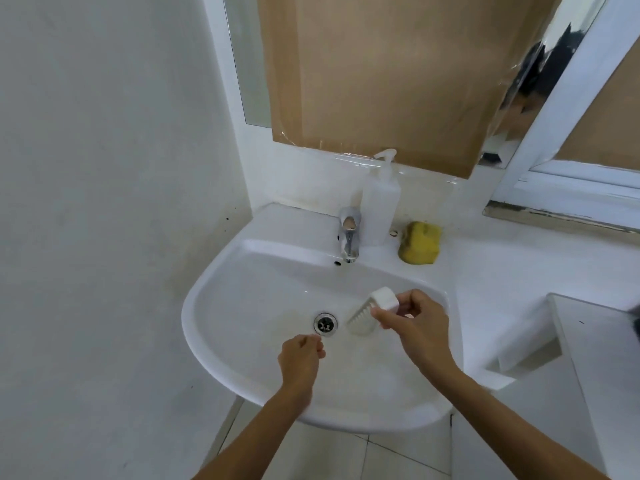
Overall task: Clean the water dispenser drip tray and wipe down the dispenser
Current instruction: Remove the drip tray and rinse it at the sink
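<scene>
Drip tray, small and white, hangs over the right half of a white sink, pinched in the grip of the right hand. It is a shallow plastic piece with rounded corners. One end shows as a plain, smooth box-like face, turned up toward the camera; the lower part carries a row of narrow parallel slats, like a grille, tilting down toward the basin. The thumb and fingertips hold it at its right edge, and the tray sits just right of the metal drain, above the bowl rather than resting in it, as far as the view shows.

The left hand hovers over the front of the basin, just below the drain, its fingers curled in loosely on nothing.

At the back of the sink stands a chrome tap, with no water visible from its spout. Just right of it stands a translucent pump bottle, and further right a yellow sponge lies on the white surface beside the basin. Brown cardboard covers most of the mirror behind, taped at its lower edge. The wall to the left is plain white, and pale floor tiles show under the basin.
</scene>
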